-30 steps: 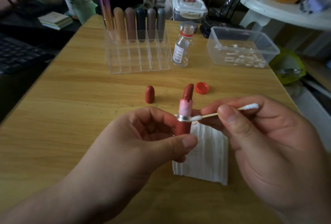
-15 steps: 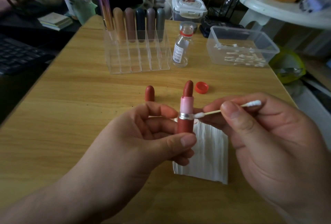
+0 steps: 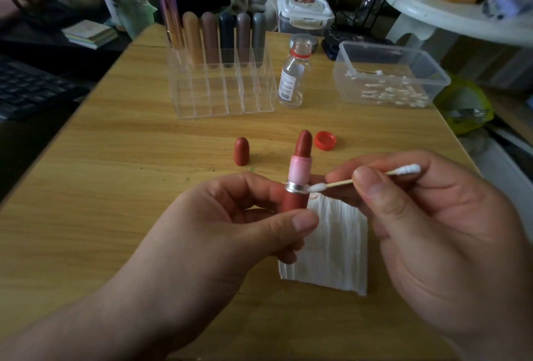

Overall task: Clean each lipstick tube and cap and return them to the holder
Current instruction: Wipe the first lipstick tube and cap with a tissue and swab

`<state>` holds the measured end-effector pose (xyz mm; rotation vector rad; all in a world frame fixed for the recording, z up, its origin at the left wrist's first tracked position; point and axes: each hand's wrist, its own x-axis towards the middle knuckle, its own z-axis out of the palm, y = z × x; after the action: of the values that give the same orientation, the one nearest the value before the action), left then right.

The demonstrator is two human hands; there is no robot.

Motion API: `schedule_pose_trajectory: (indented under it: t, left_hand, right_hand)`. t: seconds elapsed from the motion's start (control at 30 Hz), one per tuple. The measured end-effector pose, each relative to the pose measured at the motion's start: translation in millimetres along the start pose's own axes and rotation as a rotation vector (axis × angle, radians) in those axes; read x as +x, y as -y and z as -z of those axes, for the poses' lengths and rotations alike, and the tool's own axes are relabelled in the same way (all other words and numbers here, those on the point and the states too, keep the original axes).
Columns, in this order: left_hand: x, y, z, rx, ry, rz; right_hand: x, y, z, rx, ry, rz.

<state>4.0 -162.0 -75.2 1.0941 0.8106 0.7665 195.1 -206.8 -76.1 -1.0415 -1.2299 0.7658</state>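
My left hand (image 3: 230, 231) holds an open red lipstick tube (image 3: 298, 176) upright by its base, thumb in front and fingers behind. The bullet is raised above a pink collar and a silver ring. My right hand (image 3: 432, 216) pinches a cotton swab (image 3: 375, 177) whose left tip touches the silver ring. The tube's red cap (image 3: 241, 151) stands on the table behind my left hand. The clear acrylic holder (image 3: 222, 92) sits farther back with several capped lipsticks in its rear row.
A folded white tissue (image 3: 337, 248) lies under my hands. An open small clear bottle (image 3: 294, 78) stands right of the holder, its red lid (image 3: 325, 140) on the table. A clear tub of swabs (image 3: 389, 75) sits at back right. A keyboard (image 3: 26, 89) lies left.
The lipstick tube has risen slightly and stands straighter. The swab tip stays at the silver ring, shifted a little along it.
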Motion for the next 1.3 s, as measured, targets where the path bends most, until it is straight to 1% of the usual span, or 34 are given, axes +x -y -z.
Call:
schedule_pose_trajectory:
  t: [0.1, 0.2, 0.3, 0.4, 0.47, 0.6, 0.9, 1.03, 1.3]
  left_hand:
    - [-0.2, 0.4, -0.8, -0.005, -0.003, -0.02]
    - [0.7, -0.8, -4.1, -0.06, 0.0, -0.049]
    - [0.7, -2.2, -3.6, -0.074, 0.004, -0.029]
    - [0.9, -1.5, -2.2, -0.096, 0.046, -0.038]
    - [0.9, -0.5, -1.8, -0.109, 0.037, -0.037]
    - [1.1, 3.4, -1.8, -0.039, 0.017, -0.029]
    - [1.0, 1.6, -6.1, -0.095, 0.051, 0.006]
    - [1.1, 3.4, -7.7, -0.146, 0.072, 0.019]
    - [2.8, 7.7, -8.8, -0.135, 0.062, 0.01]
  right_hand:
    - [2.1, -1.1, 1.0, 0.009, -0.009, -0.011]
    - [3.6, -1.9, 2.0, 0.025, -0.011, -0.021]
    - [3.2, -1.7, 2.3, 0.042, -0.009, -0.024]
    - [2.9, -1.1, 2.4, 0.048, -0.007, -0.02]
    - [2.0, 0.0, 2.2, 0.039, -0.001, -0.01]
    - [-0.3, 1.0, 1.2, -0.007, 0.013, 0.004]
    - [0.2, 0.9, -1.2, 0.048, -0.036, 0.019]
    - [-0.1, 0.7, -1.5, 0.011, -0.036, 0.034]
    - [-0.5, 1.3, -1.5, -0.028, -0.045, 0.056]
